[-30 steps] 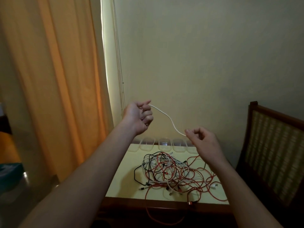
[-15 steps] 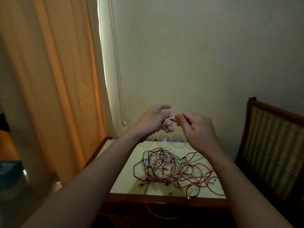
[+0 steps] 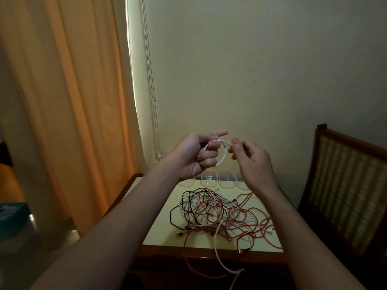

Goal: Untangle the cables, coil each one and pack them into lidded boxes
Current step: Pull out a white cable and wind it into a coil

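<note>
Gripping a small loop of white cable (image 3: 225, 152) in its curled fingers, the left hand (image 3: 193, 155) is raised above the table (image 3: 159, 233), with its index finger sticking out straight. The right hand (image 3: 251, 162) pinches the top of the same loop between thumb and fingertip, its other fingers loosely bent. Below both hands, the tangle of red, white and black cables (image 3: 219, 212) lies on the tabletop, with clear boxes (image 3: 226, 182) lined along the far edge.

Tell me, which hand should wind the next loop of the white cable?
Right, probably. The right hand pinches the white cable just beside its loop, free to draw more round. The left hand is busy: its fingers curl round the loop, holding it.
</note>
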A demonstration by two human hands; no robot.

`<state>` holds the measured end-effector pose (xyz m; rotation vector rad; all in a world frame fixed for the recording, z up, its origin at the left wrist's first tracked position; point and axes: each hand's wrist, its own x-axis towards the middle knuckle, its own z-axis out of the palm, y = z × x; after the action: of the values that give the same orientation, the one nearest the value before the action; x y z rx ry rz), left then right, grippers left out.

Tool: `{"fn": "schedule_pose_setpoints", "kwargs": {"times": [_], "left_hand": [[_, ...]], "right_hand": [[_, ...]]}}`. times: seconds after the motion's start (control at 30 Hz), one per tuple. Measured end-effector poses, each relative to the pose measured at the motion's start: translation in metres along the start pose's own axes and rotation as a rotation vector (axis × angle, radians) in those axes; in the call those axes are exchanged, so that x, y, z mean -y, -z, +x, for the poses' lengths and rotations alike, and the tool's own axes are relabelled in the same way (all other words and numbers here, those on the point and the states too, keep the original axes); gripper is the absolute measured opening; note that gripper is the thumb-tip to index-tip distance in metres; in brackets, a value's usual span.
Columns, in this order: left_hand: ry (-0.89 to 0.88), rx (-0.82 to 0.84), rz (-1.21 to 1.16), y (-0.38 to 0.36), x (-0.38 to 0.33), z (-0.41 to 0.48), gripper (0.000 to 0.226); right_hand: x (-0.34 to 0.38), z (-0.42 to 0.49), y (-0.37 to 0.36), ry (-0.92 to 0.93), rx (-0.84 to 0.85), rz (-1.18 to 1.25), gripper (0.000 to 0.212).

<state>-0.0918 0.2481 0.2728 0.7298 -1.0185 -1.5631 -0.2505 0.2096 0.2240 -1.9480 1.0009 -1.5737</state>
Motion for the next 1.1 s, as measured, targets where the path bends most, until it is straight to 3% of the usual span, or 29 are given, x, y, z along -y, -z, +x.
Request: {"fn": "schedule_pose_setpoints", "kwargs": {"times": [0.3,0.5,0.63,0.87,1.1], "left_hand": [[0.093,0.036,0.094,0.005,0.006,0.002,0.028],[0.100,0.096,0.030,0.004,0.006,0.000,0.035],[0.083,0.055,0.015,0.005,0.012,0.001,0.020],[0.007,0.034,0.042,0.002,0.016,0.005,0.013],[-0.036,-0.023,-0.019,-0.001,-0.002,0.008,0.028]], "right_hand": [[0.010,0.007,0.000,0.089,0.040,-0.010,0.024],[0.005,0.001,-0.002,0.032,0.135,0.004,0.038],[0.005,0.001,-0.003,0.065,0.100,-0.067,0.043],[0.007,0.003,-0.009,0.062,-0.007,-0.063,0.042],[0.004,0.007,0.004,-0.077,0.100,0.110,0.043]]}}
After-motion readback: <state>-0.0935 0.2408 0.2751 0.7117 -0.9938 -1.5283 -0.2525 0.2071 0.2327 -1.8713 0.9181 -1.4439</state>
